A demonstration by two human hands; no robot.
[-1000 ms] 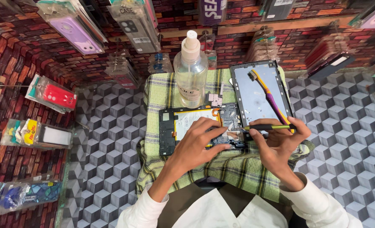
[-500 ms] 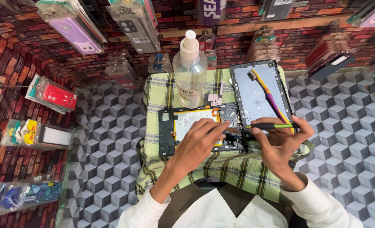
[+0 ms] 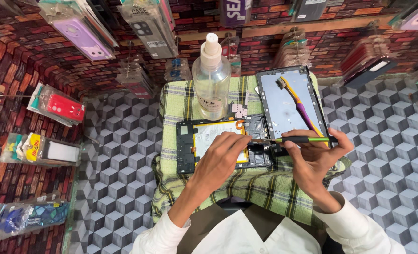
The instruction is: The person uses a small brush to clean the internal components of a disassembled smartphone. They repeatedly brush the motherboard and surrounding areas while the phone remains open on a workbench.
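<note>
An opened phone (image 3: 190, 146) with its back off lies on a green plaid cloth (image 3: 265, 188), its white battery and black circuit parts showing. My left hand (image 3: 221, 162) rests on the phone, fingers pressing near the battery's right end. My right hand (image 3: 315, 157) grips a screwdriver (image 3: 296, 139) with a green and black handle, held level, its tip pointing left into the phone's inner parts near my left fingertips.
The phone's back panel (image 3: 284, 110) lies at the cloth's far right with a yellow and purple toothbrush (image 3: 301, 106) on it. A clear spray bottle (image 3: 211, 77) stands behind the phone. Packaged phone cases (image 3: 58, 108) hang on the brick-patterned wall at left and above.
My right hand and the screwdriver have shifted slightly, the tip staying at the phone's inner parts. My left hand keeps pressing on the phone.
</note>
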